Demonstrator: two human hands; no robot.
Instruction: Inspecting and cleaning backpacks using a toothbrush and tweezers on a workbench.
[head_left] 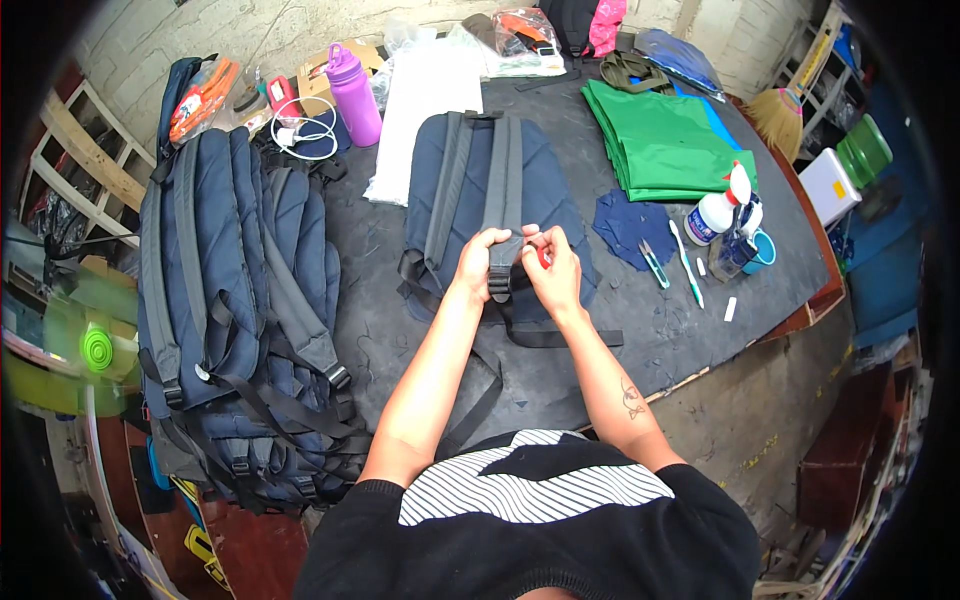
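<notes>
One navy backpack point(556, 195) lay flat on the dark desk point(665, 325), beneath and beyond both grips, its grey shoulder strap point(503, 180) pinched near the buckled end by the left grip point(478, 265), the right grip point(556, 277) curled at the opposite edge round a red object point(544, 257), largely finger-hidden, kind indiscernible.

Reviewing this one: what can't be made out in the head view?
Head view:
Red item in the right hand: mostly covered by that hand.
Left hand: partly hidden behind the strap.
Piled backpacks: count unclear, they overlap.
Black bag: cut off by top edge.
</notes>
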